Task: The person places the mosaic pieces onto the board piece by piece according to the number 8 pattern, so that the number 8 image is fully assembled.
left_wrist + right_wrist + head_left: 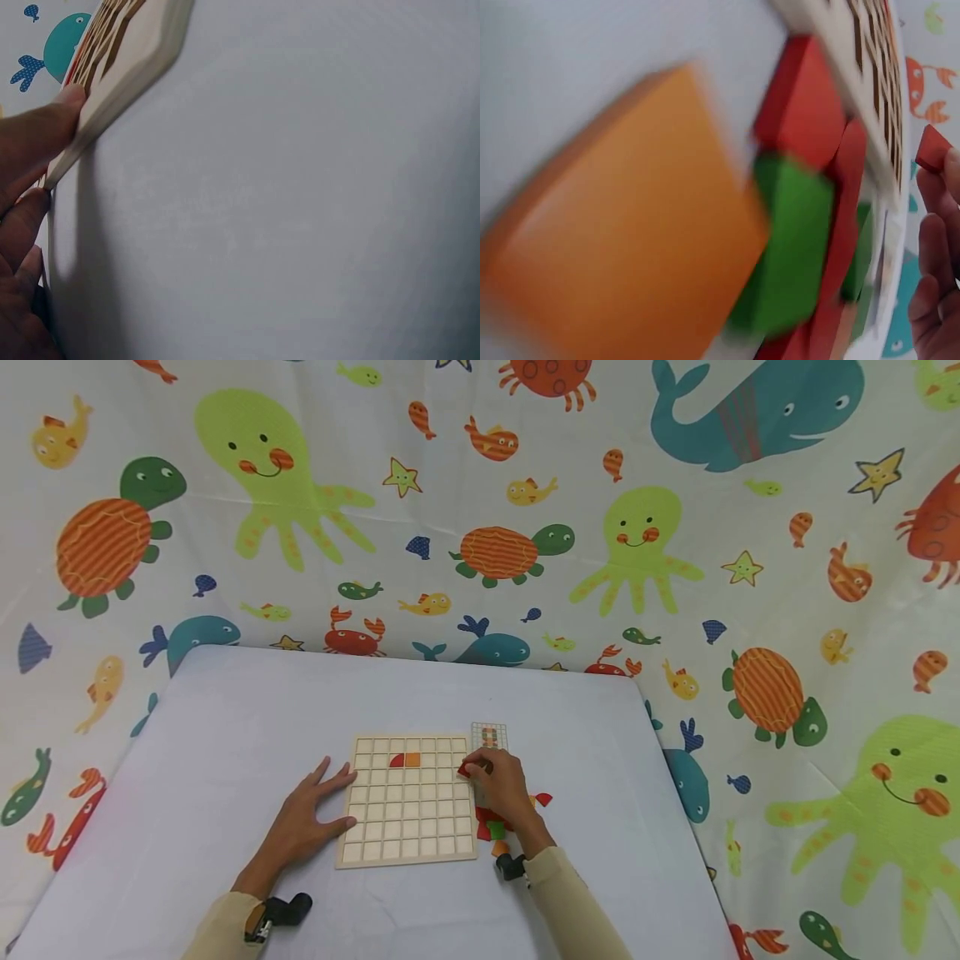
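A wooden grid board point(405, 863) lies flat on the white table. In its upper part sit a red quarter-circle block point(397, 761) and, beside it, an orange square block point(412, 760). My left hand point(303, 810) rests at the board's left edge with fingers spread, thumb and fingertips touching the rim. My right hand point(501, 785) pinches a small red block point(933, 149) between thumb and fingers, over the board's right edge. The block's full shape is partly hidden by the fingers.
Right of the board lies a loose pile with a green block point(787, 244), an orange block point(630, 225) and several red blocks point(802, 105). A small printed pattern card point(489, 734) lies by the board's upper right corner. Behind the table point(247, 710) hangs a sea-animal cloth point(420, 527).
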### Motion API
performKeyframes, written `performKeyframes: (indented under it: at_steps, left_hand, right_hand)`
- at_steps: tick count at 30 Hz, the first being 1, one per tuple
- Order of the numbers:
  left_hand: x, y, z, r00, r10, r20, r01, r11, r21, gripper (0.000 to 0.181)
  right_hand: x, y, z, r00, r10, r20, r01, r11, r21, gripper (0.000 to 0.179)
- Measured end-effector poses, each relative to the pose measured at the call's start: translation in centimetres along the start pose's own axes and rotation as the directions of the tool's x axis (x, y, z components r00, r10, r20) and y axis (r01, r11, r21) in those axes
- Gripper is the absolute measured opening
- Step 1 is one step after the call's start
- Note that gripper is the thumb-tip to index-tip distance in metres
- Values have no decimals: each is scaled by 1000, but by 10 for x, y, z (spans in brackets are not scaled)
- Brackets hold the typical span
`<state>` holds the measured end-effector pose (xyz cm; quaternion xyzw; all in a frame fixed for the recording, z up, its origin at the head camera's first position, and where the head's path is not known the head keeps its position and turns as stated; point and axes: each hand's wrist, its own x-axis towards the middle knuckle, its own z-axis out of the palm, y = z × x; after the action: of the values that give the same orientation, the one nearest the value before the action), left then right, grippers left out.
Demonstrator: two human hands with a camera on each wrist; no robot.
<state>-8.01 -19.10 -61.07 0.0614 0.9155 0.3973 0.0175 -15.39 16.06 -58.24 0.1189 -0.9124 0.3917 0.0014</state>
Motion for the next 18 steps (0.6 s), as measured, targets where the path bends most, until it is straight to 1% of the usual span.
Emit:
performKeyframes:
  at_steps: [5,8,13,18]
  left_hand:
    - [0,-2,1,1000,9,-8,-9,1000,1,76]
    - [0,-2,1,1000,13,-10,-13,1000,-5,77]
    - [0,-1,1,1000,18,-17,-18,1000,-8,76]
    - [-1,1,-1,1000,13,-12,-13,1000,-11,77]
  right_hand:
    - [15,-12,13,999,25,35,-26,999,33,8]
    - [22,-19,21,998,18,56,-20,999,30,8]
    - [33,-28,34,997,-8,76,10,999,-34,7]
    - [42,-33,44,996,-46,82,55,993,-107,7]
